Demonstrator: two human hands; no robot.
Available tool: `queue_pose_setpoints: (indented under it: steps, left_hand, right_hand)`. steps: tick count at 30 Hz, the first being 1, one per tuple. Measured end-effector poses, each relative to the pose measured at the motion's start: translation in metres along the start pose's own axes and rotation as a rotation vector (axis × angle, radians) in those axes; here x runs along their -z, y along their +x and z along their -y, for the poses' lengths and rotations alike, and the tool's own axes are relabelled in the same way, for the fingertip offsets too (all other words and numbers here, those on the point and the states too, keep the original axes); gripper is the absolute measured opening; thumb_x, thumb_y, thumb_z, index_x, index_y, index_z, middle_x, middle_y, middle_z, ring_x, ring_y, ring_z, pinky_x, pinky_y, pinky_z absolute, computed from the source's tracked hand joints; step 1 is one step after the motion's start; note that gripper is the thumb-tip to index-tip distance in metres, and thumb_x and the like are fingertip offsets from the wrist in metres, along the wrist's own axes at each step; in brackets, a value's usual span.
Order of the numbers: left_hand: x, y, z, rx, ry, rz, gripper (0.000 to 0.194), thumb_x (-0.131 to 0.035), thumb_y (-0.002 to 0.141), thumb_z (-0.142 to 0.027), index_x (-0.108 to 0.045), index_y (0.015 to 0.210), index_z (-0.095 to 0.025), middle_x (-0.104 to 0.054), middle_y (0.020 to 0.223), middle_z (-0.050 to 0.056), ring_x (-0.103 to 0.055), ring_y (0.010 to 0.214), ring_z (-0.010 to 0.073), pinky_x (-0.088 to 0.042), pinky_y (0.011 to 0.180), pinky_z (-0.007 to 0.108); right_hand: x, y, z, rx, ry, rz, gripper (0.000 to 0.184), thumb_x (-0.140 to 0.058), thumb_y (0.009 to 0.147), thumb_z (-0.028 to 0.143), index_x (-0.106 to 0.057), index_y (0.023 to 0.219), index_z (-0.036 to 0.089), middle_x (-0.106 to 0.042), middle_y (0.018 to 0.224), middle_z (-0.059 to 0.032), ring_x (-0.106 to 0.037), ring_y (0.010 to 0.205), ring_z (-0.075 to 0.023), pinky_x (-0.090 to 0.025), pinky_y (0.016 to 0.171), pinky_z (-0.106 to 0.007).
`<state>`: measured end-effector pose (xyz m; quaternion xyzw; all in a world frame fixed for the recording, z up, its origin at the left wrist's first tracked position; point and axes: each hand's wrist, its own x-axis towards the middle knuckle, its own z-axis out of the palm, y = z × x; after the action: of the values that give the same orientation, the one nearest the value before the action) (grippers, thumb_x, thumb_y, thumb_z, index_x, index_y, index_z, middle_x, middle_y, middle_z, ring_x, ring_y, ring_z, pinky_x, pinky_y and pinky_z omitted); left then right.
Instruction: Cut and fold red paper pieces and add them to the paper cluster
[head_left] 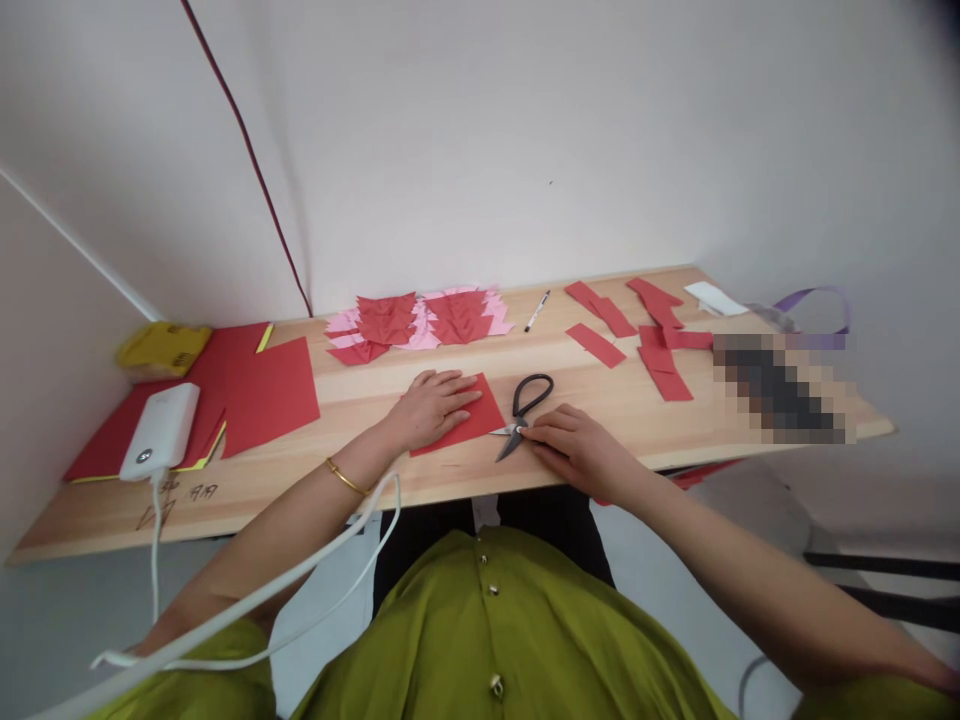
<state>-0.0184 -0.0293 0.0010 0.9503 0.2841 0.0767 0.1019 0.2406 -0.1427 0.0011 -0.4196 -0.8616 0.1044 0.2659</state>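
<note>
My left hand (433,408) lies flat, fingers stretched out, on a piece of red paper (480,412) near the table's front edge. Just right of the paper is a pair of scissors (517,430) with a black loop handle and parted blades. One blade tip touches or nearly touches the paper's right edge. My right hand (574,448) has its fingers pinched on the scissors near the pivot; the second handle is hidden by that hand.
Folded red and pink paper pieces (420,322) and a pen (538,311) lie along the back. Red paper strips (596,345) are scattered to the right. Larger red sheets (274,390), a white power bank (161,425) with a cable, and a yellow package (163,348) occupy the left.
</note>
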Motion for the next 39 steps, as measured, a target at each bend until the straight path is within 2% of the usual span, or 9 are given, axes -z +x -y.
queue_pose_setpoints:
  steps: [5, 39]
  left_hand:
    - [-0.001, -0.001, -0.001, 0.042, 0.004, 0.009, 0.041, -0.04, 0.091, -0.039, -0.049, 0.131, -0.034, -0.045, 0.142, 0.002, -0.035, 0.132, 0.0249, -0.022, 0.107, 0.047]
    - [-0.001, -0.001, -0.001, 0.031, 0.015, 0.014, 0.041, -0.039, 0.092, -0.041, -0.05, 0.13, -0.034, -0.045, 0.142, 0.0, -0.034, 0.133, 0.0239, -0.021, 0.106, 0.044]
  right_hand:
    - [-0.005, 0.003, 0.001, 0.011, -0.014, -0.007, 0.025, -0.047, 0.09, 0.024, -0.065, 0.108, 0.02, -0.065, 0.095, -0.0107, -0.057, 0.091, -0.0217, -0.048, 0.083, -0.04]
    - [-0.021, 0.011, 0.026, -0.003, -0.11, 0.031, 0.028, -0.044, 0.093, 0.026, -0.063, 0.111, 0.017, -0.065, 0.099, -0.0112, -0.053, 0.091, -0.0218, -0.045, 0.081, -0.037]
